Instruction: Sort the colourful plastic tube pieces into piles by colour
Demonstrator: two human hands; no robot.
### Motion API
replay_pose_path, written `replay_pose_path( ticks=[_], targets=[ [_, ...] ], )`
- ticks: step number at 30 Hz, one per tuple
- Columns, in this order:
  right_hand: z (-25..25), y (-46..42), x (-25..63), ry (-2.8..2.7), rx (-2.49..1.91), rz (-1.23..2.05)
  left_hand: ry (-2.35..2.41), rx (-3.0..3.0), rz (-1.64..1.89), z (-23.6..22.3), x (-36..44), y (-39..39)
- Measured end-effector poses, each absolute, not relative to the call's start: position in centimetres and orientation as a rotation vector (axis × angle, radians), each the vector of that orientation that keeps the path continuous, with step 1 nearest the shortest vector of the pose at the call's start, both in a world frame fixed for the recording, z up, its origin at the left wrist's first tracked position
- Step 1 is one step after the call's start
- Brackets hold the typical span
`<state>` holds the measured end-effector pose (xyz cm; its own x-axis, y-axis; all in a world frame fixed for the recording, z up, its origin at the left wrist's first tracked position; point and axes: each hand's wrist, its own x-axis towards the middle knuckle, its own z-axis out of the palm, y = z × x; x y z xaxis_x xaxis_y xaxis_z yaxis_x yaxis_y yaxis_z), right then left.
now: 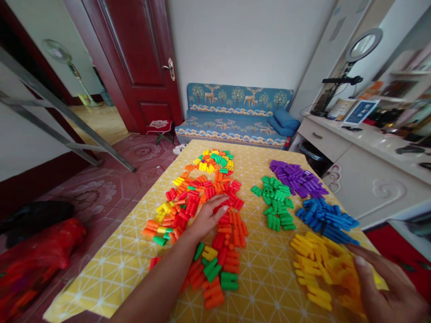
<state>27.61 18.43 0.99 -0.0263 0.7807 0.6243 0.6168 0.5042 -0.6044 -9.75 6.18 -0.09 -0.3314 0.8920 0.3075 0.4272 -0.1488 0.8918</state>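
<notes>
My left hand reaches over a mixed heap of plastic building pieces, its fingers stretched out and thumb apart. Red pieces lie at its fingertips, with long orange pieces beside it. Whether it touches a piece is unclear. At the right edge, my right hand hovers beside a pile of yellow pieces, thumb and forefinger spread. Orange-yellow pieces next to its thumb are smeared by motion. Its other fingers are mostly hidden.
Sorted piles of green, purple and blue pieces lie on the yellow patterned tablecloth. A blue sofa stands beyond the table, a white cabinet to the right. A red bag sits at left.
</notes>
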Motion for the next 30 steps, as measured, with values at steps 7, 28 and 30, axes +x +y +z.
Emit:
replay_pose_path(
  ticks=[7, 28, 30],
  targets=[
    [2.2, 16.2, 12.5, -1.937, -0.657, 0.876, 1.73, 1.467, 1.535, 0.0, -9.6, 6.2],
    [-2.7, 16.0, 3.5, -1.813, -0.629, 1.268, 2.477, 1.466, 0.739, 1.0, -28.8, 5.9],
    [-2.8, 16.1, 3.5, -1.815, -0.631, 1.266, 2.486, 1.449, 0.735, 0.4, -29.2, 6.1]
  ],
)
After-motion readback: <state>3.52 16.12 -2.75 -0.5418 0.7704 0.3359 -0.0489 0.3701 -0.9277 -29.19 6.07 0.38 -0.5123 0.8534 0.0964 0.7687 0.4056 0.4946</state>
